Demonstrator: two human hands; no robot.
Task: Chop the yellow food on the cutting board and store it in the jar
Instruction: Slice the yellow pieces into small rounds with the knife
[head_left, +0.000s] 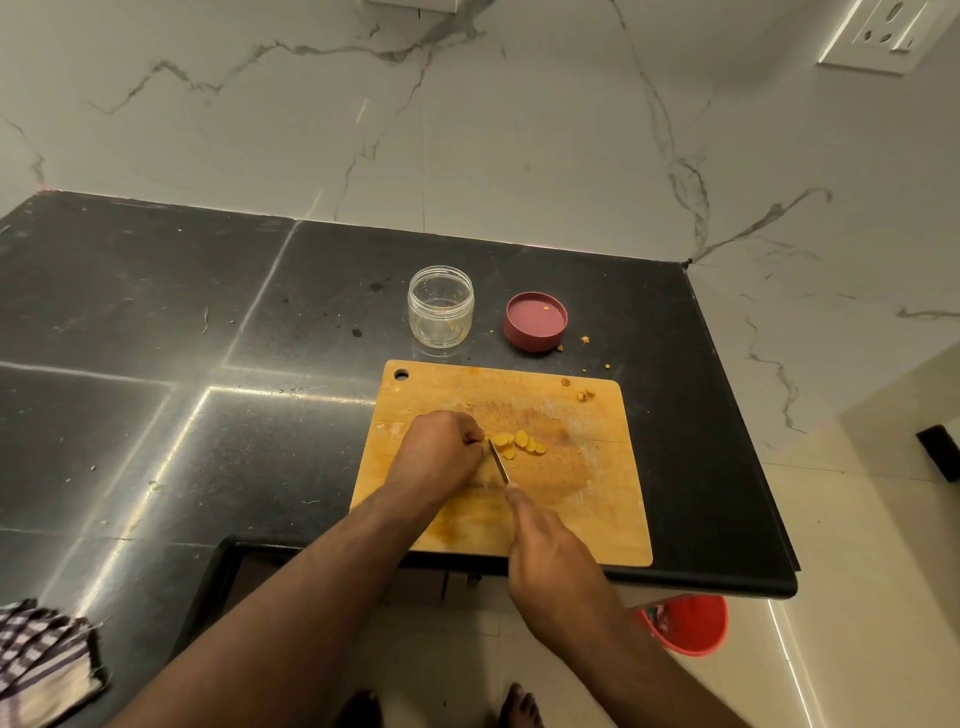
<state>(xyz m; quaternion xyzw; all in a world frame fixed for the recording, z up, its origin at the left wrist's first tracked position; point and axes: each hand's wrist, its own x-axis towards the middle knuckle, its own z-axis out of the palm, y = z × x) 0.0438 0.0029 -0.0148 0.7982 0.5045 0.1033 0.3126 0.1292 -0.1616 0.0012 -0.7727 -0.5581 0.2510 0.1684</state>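
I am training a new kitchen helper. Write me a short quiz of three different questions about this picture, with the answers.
1. True or false: the jar has its lid screwed on.
2. Which hand holds the knife? A) left hand B) right hand
3. Fill in: the yellow slices lie on the ______.

Key
1. False: the jar stands open on the counter, and the lid lies beside it.
2. B
3. cutting board

Knife (499, 464) amid yellow slices (519, 443)
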